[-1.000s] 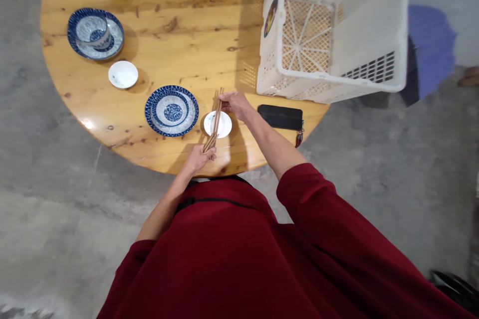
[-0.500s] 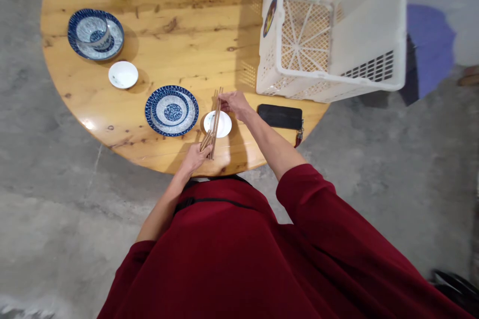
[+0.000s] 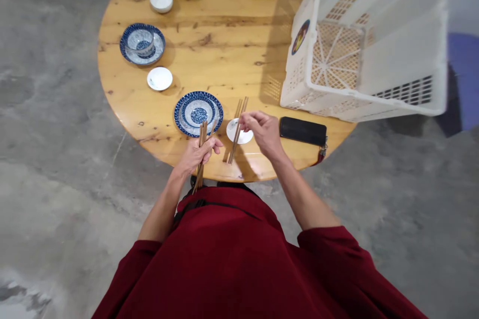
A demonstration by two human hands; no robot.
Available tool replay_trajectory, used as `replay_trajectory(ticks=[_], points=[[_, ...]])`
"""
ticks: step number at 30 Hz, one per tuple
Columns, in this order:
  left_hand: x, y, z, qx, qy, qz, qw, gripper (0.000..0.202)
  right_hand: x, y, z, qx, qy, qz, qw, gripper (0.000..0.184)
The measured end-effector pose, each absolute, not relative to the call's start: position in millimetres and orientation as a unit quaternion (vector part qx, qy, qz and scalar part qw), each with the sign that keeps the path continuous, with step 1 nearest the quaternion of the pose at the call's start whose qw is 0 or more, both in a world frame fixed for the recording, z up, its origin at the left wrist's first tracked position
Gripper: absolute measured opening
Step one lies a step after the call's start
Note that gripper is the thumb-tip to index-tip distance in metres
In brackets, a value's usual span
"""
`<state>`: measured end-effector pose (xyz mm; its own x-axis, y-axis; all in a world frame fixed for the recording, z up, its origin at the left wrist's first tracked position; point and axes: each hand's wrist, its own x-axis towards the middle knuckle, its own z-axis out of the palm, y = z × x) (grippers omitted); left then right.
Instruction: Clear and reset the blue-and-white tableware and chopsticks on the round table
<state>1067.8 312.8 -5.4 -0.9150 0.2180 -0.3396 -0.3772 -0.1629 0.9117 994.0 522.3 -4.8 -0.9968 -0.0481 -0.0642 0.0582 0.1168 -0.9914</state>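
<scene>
My left hand (image 3: 196, 154) is closed around a bundle of wooden chopsticks (image 3: 203, 132), held at the table's near edge. The bundle's upper ends overlap the rim of a blue-and-white plate (image 3: 181, 112). In the fingertips of my right hand (image 3: 265, 133) is a pair of chopsticks (image 3: 234, 148), slanting across a small white dish (image 3: 246, 137). Whether that pair rests on the dish or hovers just above it, I cannot tell. The plate stands left of the dish, with another blue-patterned piece on it.
A black phone (image 3: 303, 130) with a strap lies right of my right hand. Behind it stands a large white plastic crate (image 3: 299, 79). Farther back on the round wooden table (image 3: 220, 55) are a white dish (image 3: 160, 79), a small bowl (image 3: 161, 0) and blue-patterned plates (image 3: 125, 52) with bowls.
My left hand has come away from the lower end of the pair, and its bundle now stands more lengthwise. The right hand still grips the pair near the dish. The view has shifted.
</scene>
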Motion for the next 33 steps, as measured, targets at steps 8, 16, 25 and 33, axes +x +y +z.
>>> replay_trajectory(ticks=[8, 16, 25, 33], points=[[1071, 295, 33, -0.046, 0.592, 0.796, 0.119, 0.052, 1063, 467, 21, -0.055, 0.752, -0.657, 0.027, 0.032], [1089, 270, 45, -0.025, 0.576, 0.810, 0.111, 0.054, 1096, 431, 43, -0.125, 0.776, -0.616, -0.052, 0.024], [1106, 250, 36, 0.028, 0.531, 0.815, 0.229, 0.057, 1086, 396, 73, -0.121, 0.717, -0.685, 0.032, 0.028], [1105, 250, 50, 0.048, 0.580, 0.777, 0.241, 0.059, 1076, 405, 90, -0.119, 0.673, -0.721, 0.112, 0.030]])
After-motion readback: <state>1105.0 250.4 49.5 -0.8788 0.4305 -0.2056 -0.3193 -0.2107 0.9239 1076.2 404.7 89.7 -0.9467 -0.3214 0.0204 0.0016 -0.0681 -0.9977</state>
